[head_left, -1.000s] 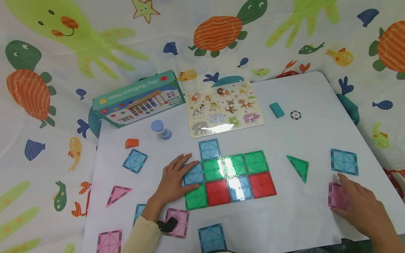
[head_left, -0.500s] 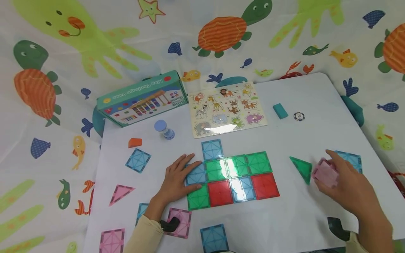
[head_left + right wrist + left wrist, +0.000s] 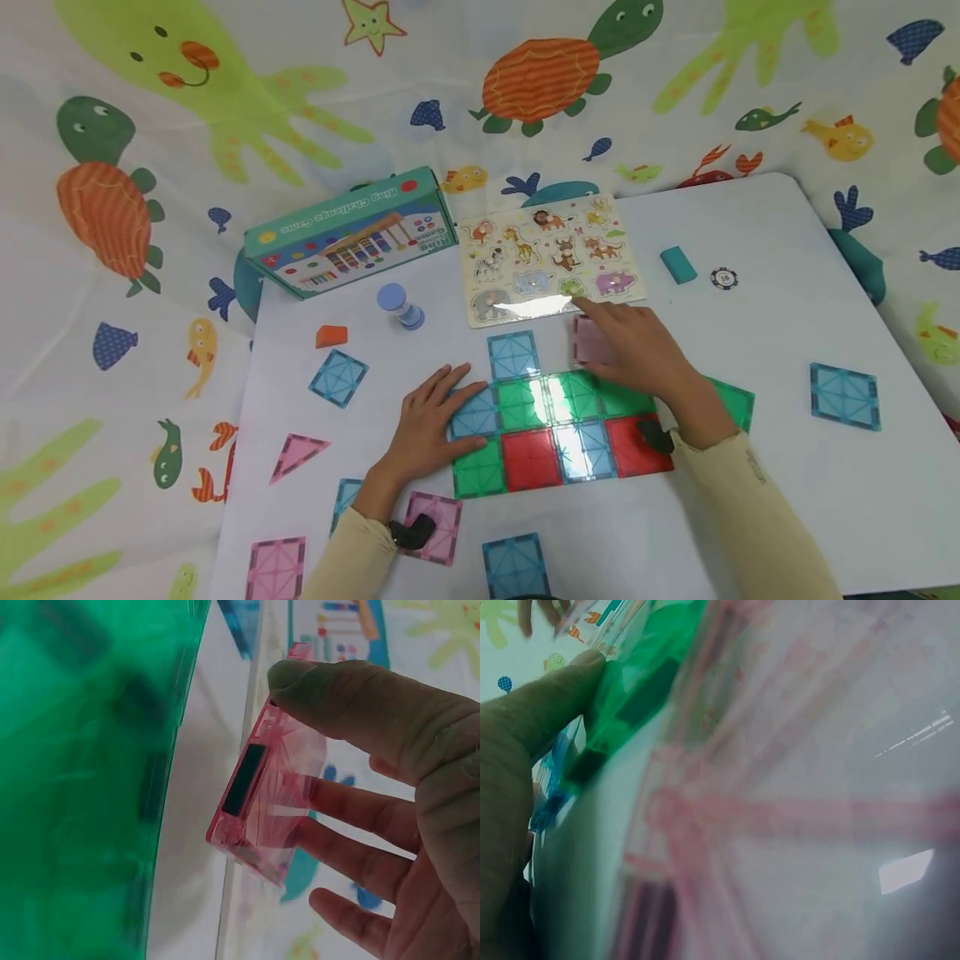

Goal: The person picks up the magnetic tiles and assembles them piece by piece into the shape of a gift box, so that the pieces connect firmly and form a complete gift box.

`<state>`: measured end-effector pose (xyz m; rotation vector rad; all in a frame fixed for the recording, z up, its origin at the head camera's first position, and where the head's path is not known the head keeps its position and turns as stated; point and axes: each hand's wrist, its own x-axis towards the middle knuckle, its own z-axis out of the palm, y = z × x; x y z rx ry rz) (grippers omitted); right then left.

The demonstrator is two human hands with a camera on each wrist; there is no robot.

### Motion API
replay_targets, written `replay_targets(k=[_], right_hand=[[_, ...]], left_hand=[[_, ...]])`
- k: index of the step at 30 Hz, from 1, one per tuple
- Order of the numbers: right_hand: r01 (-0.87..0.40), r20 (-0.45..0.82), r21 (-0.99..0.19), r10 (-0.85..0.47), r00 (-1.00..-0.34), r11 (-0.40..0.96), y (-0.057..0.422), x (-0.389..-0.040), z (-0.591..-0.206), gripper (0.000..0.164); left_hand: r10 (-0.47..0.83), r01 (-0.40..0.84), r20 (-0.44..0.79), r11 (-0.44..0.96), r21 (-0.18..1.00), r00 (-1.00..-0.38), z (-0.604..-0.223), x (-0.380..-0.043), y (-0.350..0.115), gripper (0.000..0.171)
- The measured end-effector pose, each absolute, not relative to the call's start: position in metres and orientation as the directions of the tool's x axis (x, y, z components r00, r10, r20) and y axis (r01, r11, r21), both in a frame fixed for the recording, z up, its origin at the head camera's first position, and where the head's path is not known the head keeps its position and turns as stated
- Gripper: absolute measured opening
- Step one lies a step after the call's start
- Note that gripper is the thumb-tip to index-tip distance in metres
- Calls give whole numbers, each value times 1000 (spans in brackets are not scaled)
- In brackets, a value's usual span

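Observation:
My right hand (image 3: 637, 350) pinches a pink square magnetic tile (image 3: 591, 340) between thumb and fingers, just above the top edge of the tile block. In the right wrist view the pink tile (image 3: 262, 780) is tilted, its edge magnet showing beside a green tile (image 3: 82, 780). My left hand (image 3: 431, 425) rests with straight, spread fingers on the block's left end, touching a blue tile (image 3: 474, 413) and a green tile (image 3: 480, 471). The block joins green, red and blue squares in two rows, with one blue tile (image 3: 513, 355) standing out above.
Loose tiles lie around: a blue one (image 3: 844, 396) at right, a green triangle (image 3: 735, 402) partly behind my right arm, a pink triangle (image 3: 296, 455) at left. Toward the back are a game box (image 3: 352, 233), an animal puzzle board (image 3: 551, 258), a blue-topped hourglass-shaped object (image 3: 401, 306) and a teal block (image 3: 678, 264).
My right hand has lifted the pink tile from the table's right side and carried it left to the block's upper edge. The left hand stays on the block.

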<state>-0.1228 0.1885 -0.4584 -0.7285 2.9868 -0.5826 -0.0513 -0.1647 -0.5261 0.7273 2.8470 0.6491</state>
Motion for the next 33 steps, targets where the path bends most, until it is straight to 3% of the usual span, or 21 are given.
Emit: replay_targets(k=[9,23,33], right_hand=[[-523,-32,-341,-565,-824,782,150,-151,-471,92],[-528,-57,-340,-578,-814,778,142,-149,-477,91],[-467,-81,-473,-565,-821,747,146,-143,-480,87]], left_hand=[[480,432,1,790,435,-877,-532,-49,-162,75],[478,438,12,793,423,-878,-531,-50,-162,75],[471,429,6,799,421,-882,-531,-49,-163,75]])
